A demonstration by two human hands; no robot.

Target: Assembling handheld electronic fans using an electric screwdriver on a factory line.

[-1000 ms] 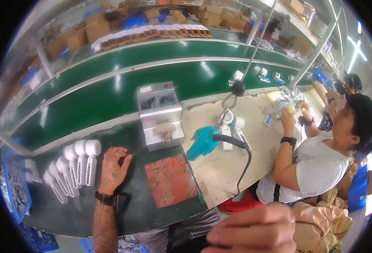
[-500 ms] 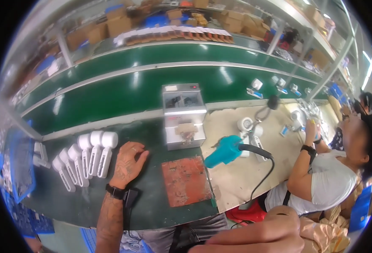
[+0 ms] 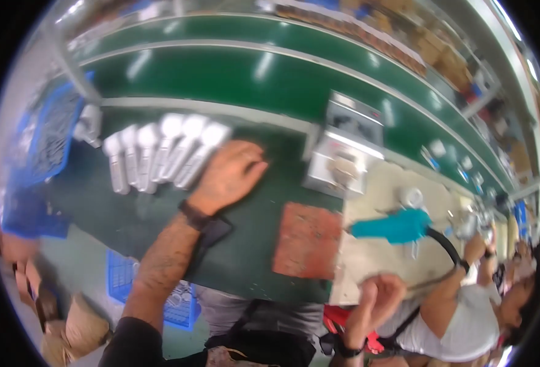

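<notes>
My left hand rests on the dark green worktop, fingers loosely bent and thumb apart, with nothing seen in it. It lies right beside a fanned row of several white handheld fans, closest to the rightmost one. My right hand is raised by the front edge of the bench, right of the red mat. Its fingers are slightly curled, thumb apart, and no object shows in it. Above that hand hangs a teal powered hand tool on a black cord, apart from both hands.
A silver screw-feeder-like box stands behind the mat. Green conveyor runs along the back. Blue crates stand at the left; another blue basket is below the bench. A co-worker in a white shirt works at the right.
The view has swung left, so the bench things sit further right. My right hand has moved from close before the camera to the bench's front edge. My left hand stays beside the fans.
</notes>
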